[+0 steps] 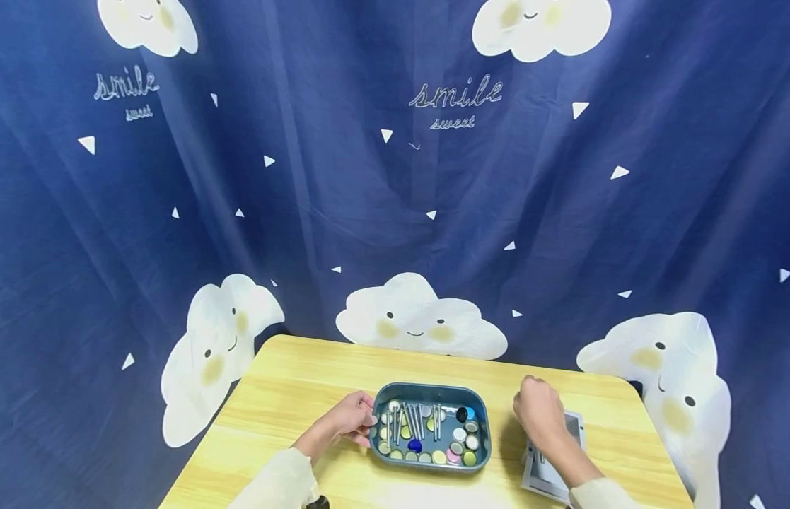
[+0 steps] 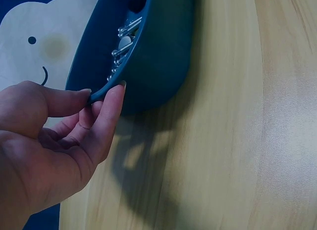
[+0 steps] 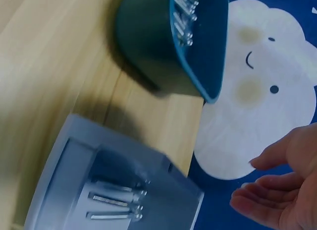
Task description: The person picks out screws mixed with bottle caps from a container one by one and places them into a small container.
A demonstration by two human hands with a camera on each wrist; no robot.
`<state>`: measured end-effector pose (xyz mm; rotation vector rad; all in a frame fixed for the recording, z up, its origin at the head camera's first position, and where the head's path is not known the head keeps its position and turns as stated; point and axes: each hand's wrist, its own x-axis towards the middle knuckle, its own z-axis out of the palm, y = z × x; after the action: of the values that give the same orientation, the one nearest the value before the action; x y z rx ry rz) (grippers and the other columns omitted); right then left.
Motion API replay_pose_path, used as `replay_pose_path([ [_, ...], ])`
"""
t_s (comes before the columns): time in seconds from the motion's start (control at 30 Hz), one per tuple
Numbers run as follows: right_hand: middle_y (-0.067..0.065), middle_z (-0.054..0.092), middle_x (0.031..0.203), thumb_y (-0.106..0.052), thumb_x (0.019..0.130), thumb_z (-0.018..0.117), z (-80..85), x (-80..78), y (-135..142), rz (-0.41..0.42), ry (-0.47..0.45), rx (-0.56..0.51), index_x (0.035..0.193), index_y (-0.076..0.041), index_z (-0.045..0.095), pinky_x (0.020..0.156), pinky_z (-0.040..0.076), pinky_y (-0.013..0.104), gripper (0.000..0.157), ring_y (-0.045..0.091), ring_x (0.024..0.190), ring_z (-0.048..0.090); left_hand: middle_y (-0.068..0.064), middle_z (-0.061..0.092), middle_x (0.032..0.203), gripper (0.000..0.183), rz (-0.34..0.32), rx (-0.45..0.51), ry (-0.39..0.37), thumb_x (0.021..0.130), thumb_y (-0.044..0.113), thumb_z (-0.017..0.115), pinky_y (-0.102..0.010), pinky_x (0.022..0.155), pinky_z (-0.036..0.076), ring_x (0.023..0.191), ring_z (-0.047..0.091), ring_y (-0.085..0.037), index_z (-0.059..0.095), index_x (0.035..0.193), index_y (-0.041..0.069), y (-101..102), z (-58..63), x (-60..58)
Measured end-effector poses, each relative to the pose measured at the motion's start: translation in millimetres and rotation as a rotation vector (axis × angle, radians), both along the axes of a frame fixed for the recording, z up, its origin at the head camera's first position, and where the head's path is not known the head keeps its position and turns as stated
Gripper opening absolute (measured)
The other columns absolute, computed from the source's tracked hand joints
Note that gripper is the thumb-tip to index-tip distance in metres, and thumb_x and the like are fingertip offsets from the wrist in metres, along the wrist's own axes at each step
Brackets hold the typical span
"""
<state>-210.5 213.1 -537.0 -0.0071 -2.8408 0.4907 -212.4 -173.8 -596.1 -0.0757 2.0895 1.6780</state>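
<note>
left hand (image 1: 350, 417) pinches the teal bin (image 1: 433, 393) rim at 9 o'clock; metal pins (image 1: 414, 422) and caps (image 1: 459, 435) lie inside. right hand (image 1: 539, 408), fingers loosely bent, thumb apart, nothing visible held, is near the gray tray (image 3: 181, 202) at 3 o'clock.

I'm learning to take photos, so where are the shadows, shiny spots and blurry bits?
Left wrist view: dark shadow on the table beside the blue tub and left hand, pale glare at the picture's right; right wrist view: metal rods in the grey box look blurry; head view: light and dark streaks down the curtain.
</note>
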Motion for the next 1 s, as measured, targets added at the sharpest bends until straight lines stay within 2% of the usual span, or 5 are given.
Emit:
replay_pose_path([
  [0.17,0.019,0.066,0.071,0.000,0.084,0.062,-1.7,-5.9,-18,0.045,0.066,-0.045,0.078,0.005,0.065,0.055,0.059,0.054,0.008,0.034,0.063,0.063,-0.012,0.057,0.093,0.038,0.003,-0.008,0.006,0.090,-0.007,0.061,-0.031,0.056,0.069,0.066,0.056,-0.016,0.046,0.125,-0.010,-1,0.8,0.4],
  [0.3,0.024,0.074,0.087,-0.001,0.085,0.065,-2.9,-8.7,-32,0.076,0.072,-0.093,0.099,0.011,0.072,0.069,0.065,0.056,0.019,0.040,0.079,0.073,-0.012,0.057,0.093,0.038,0.008,-0.009,0.002,0.090,-0.007,0.061,-0.031,0.056,0.069,0.066,0.056,-0.016,0.047,0.125,-0.010,-1,2.3,0.4],
  [0.37,0.023,0.075,0.089,-0.002,0.086,0.066,-3.9,-10.1,-40,0.080,0.056,-0.115,0.102,0.011,0.072,0.070,0.066,0.054,0.021,0.039,0.082,0.074,-0.012,0.057,0.092,0.039,0.008,-0.005,0.003,0.089,-0.007,0.061,-0.032,0.056,0.069,0.065,0.056,-0.016,0.047,0.125,-0.010,-1,2.8,0.4],
  [0.67,0.015,0.075,0.084,-0.002,0.085,0.072,-18.8,-19.9,-68,0.123,-0.006,-0.161,0.100,0.007,0.075,0.068,0.067,0.046,0.018,0.030,0.078,0.073,-0.014,0.057,0.093,0.038,0.013,0.007,-0.002,0.090,-0.008,0.061,-0.031,0.055,0.069,0.064,0.055,-0.016,0.046,0.125,-0.010,-1,0.3,2.0],
  [1.0,0.011,0.077,0.084,-0.004,0.082,0.076,-42.5,-26.1,-85,0.126,-0.167,-0.349,0.087,0.001,0.078,0.067,0.066,0.037,0.007,0.019,0.073,0.070,-0.011,0.057,0.087,0.038,0.014,0.002,0.000,0.091,-0.006,0.061,-0.032,0.056,0.069,0.063,0.056,-0.015,0.046,0.126,-0.010,-1,-0.4,1.0],
])
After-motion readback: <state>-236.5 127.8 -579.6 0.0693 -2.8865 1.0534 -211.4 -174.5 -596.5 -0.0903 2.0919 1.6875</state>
